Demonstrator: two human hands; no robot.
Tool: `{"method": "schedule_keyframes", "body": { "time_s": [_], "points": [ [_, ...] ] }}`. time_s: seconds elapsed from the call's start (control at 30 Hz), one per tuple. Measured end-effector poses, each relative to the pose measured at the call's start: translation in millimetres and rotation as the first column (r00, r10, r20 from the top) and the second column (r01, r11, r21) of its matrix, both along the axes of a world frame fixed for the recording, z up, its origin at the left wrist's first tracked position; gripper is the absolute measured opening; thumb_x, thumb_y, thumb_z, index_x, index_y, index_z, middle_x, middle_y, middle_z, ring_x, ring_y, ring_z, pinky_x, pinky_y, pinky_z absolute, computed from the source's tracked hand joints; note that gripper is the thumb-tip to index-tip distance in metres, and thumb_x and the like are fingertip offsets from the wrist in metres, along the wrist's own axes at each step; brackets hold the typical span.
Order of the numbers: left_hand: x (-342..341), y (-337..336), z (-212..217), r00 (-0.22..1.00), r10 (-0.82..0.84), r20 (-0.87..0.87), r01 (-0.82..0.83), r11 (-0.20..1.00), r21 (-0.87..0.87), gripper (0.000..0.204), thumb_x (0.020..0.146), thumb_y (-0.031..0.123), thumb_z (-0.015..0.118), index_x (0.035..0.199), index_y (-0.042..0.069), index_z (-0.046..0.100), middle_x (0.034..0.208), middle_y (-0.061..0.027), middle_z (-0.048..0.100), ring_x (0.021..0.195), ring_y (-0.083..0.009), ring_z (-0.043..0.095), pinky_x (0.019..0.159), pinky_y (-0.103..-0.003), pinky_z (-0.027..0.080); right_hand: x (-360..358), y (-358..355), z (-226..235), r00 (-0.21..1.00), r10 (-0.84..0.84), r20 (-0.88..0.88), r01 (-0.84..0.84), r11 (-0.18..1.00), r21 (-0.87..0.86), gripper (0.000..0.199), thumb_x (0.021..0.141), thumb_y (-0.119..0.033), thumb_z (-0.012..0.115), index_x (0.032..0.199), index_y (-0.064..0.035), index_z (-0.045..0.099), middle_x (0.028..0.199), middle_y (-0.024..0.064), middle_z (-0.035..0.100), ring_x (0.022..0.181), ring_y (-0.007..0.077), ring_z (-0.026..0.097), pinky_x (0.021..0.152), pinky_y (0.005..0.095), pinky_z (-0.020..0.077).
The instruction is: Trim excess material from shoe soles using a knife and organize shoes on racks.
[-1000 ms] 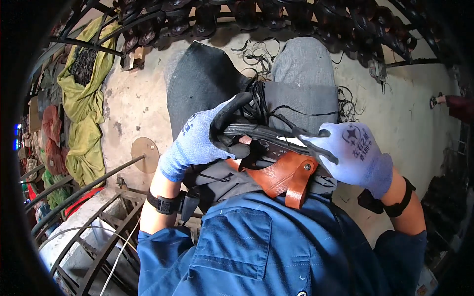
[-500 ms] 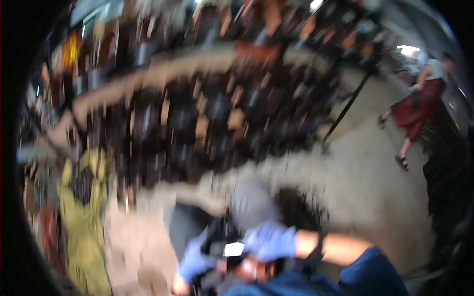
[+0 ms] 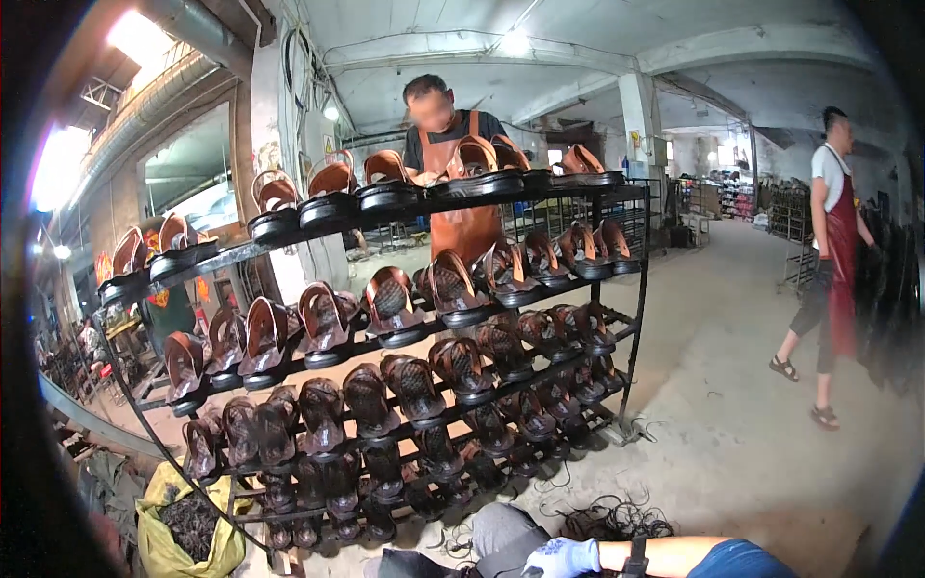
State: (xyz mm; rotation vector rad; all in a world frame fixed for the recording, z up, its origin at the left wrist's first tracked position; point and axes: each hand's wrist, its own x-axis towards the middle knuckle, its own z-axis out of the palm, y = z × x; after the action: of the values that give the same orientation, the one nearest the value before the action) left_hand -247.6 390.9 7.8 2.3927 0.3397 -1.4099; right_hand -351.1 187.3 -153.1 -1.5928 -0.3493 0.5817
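At the lower edge my right hand [image 3: 564, 557] shows in a pale bluish glove, beside my grey-clad knee [image 3: 506, 530]. Its fingers are mostly cut off by the picture's edge, so what it holds, if anything, is hidden. A dark band [image 3: 637, 557] circles the wrist, and a blue sleeve [image 3: 740, 559] covers the arm above. My left hand is out of view. In front stands a black metal rack [image 3: 631, 356] with tiers of brown leather sandals [image 3: 390, 301] on dark soles.
Behind the rack a person in a brown apron [image 3: 462, 234] bends over the top tier. Another person in a dark red apron [image 3: 841, 250] walks at the right. A yellow sack [image 3: 154, 515] of dark scraps stands at lower left. Black trimmings [image 3: 617, 520] lie on the floor near my knee.
My view has swung upward from my lap to the rack. Both gloved hands showed before, close together at a dark thing; now only the right shows. The person at the right appears larger.
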Motion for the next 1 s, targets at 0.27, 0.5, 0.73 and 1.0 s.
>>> {"method": "schedule_keyframes", "body": {
  "time_s": [0.27,0.5,0.73,1.0],
  "points": [
    [139.1,-116.1,-61.7,0.894,-0.408,0.186,0.449,0.808,-0.382,0.093,0.049,0.013,0.08,0.134,-0.001,0.045,0.126,-0.0192,0.056,0.118,-0.027,0.053,0.102,-0.033,0.039,86.1,-169.8,-47.9,0.862,-0.485,0.147,0.398,0.468,-0.789,0.013,0.067,-0.014,0.056,0.067,-0.0023,0.061,0.064,0.0216,0.06,0.059,0.0357,0.062,0.05,0.0454,0.0492],
    [259.4,-320.8,-98.1,0.603,-0.295,0.741,0.797,0.198,-0.57,0.087,0.056,0.013,0.083,0.133,-0.003,0.045,0.134,-0.0117,0.052,0.121,-0.0155,0.048,0.104,-0.032,0.035,60.1,-435.7,4.6,0.096,-0.94,0.326,0.867,-0.082,-0.491,0.027,0.084,-0.017,0.06,0.106,-0.0027,0.065,0.088,0.0113,0.07,0.075,0.0175,0.066,0.066,0.0335,0.0509],
    [276.4,-329.6,-76.5,0.534,-0.323,0.781,0.845,0.21,-0.491,0.083,0.064,0.018,0.083,0.134,-0.002,0.044,0.129,-0.0098,0.056,0.105,-0.009,0.054,0.093,-0.027,0.043,95.7,-345.5,74.4,0.544,-0.514,0.664,0.839,0.366,-0.403,0.043,0.072,-0.022,0.073,0.113,-0.0109,0.064,0.104,0.0134,0.063,0.086,0.0295,0.063,0.078,0.0358,0.0502],
    [281.2,-341.7,-55.5,0.452,-0.353,0.819,0.89,0.121,-0.439,0.08,0.064,0.021,0.083,0.132,-0.001,0.047,0.123,-0.0105,0.06,0.106,-0.01,0.055,0.095,-0.028,0.042,99.0,-334.3,106.6,0.685,-0.194,0.702,0.724,0.284,-0.628,0.037,0.073,-0.02,0.064,0.11,-0.0209,0.067,0.103,0.0105,0.06,0.077,0.0261,0.063,0.067,0.0367,0.0494]
  ]
}}
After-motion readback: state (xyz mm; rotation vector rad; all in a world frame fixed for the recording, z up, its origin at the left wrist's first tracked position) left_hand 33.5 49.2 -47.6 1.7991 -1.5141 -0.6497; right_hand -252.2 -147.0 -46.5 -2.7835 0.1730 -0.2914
